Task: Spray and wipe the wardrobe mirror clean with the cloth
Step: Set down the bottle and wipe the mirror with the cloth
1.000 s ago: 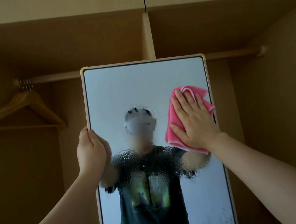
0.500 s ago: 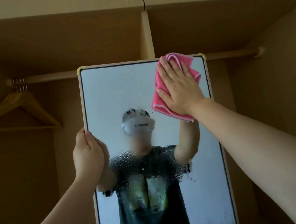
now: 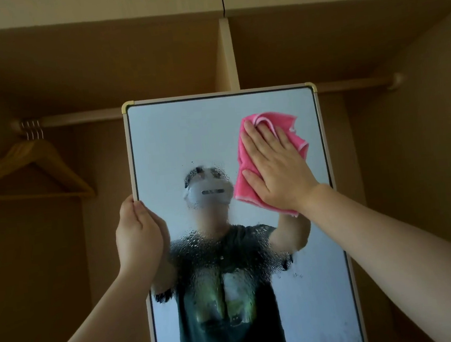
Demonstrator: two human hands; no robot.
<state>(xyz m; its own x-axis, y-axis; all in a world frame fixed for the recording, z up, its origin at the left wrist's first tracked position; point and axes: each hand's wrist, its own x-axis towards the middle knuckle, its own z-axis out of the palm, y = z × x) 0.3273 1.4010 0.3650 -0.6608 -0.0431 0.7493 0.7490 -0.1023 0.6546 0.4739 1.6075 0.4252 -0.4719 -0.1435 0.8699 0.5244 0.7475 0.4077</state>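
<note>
Observation, head view. The mirror [image 3: 184, 139] is seen upright inside the wardrobe, in the middle of the view, its top edge level with the rail [image 3: 79, 118]. A wooden hanger [image 3: 32, 166] hangs from the rail at far left.

Left hand [image 3: 138, 235]: fingers are curled round the mirror's left frame edge about halfway up; the frame is gripped and steadied.

Right hand [image 3: 277, 171]: laid flat, fingers straight and slightly spread. The pink cloth [image 3: 297, 138] is pressed against the glass in the upper right part of the mirror. The cloth is not pinched; it is held by palm pressure alone.

Glass condition: a band of droplets [image 3: 216, 255] is noted across the middle of the glass, with a few more higher up near the centre. The upper part appears free of drops. The lower part is only partly in view. No spray bottle is seen.

Judged stage: wiping under way, with the wet middle band not yet reached.

Risks noted:
- The cloth could be dropped, since it is only pressed and bunched folds project past the fingertips.
- The mirror could be tipped or shifted if the push from the right is not matched by the left grip.
- Droplets may run down and dry into streaks if the middle is left late.
- Smears may be spread once the cloth is saturated.
</note>
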